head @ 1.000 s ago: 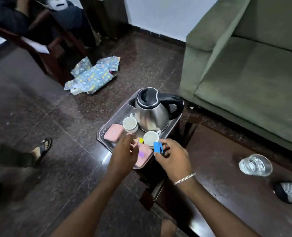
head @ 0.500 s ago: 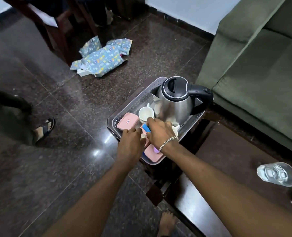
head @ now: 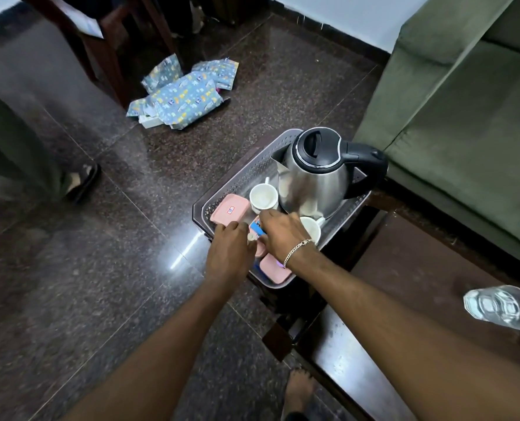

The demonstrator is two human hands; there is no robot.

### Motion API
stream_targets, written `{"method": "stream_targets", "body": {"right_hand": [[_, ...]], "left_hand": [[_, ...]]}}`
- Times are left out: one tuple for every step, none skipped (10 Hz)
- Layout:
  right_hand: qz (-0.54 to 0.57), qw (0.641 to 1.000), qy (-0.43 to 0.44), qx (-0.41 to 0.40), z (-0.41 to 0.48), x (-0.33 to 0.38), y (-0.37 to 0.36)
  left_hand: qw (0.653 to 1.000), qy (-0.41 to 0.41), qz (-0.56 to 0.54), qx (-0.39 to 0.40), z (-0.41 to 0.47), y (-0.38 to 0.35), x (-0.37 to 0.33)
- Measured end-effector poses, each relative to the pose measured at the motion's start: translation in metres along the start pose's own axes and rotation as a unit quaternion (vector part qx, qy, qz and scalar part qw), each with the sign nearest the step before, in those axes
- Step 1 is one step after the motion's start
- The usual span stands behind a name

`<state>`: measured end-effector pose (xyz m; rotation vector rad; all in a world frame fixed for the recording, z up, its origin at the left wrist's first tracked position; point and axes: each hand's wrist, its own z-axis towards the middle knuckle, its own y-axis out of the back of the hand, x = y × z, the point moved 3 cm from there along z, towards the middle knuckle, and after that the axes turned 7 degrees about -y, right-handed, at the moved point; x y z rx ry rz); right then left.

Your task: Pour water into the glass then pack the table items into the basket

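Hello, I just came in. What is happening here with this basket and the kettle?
A person is packing small items into a grey perforated basket on a dark table. Both hands are inside it: the right hand is over a small blue packet, and the left hand is beside it. The steel kettle, two white cups and pink boxes already sit in the basket. A glass of water stands apart on the table.

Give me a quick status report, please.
Both hands in grey perforated basket, right on small blue packet. Clear water glass still on table. Nothing blocking.
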<state>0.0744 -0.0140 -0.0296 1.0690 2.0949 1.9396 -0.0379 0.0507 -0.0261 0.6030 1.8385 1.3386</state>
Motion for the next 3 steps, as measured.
{"method": "stream_targets", "body": {"right_hand": [[0.023,1.0,0.002,-0.006,-0.009,-0.006,0.003],[0.07,0.996,0.009,-0.053,-0.032,-0.016,0.016],[0.099,0.987,-0.008,-0.127,-0.062,-0.036,0.021]], "left_hand": [[1.0,0.003,0.001,0.004,0.0,-0.003,0.003],[1.0,-0.008,0.006,-0.019,-0.004,-0.001,-0.004],[0.994,-0.042,0.004,-0.102,-0.01,0.003,-0.024]]}}
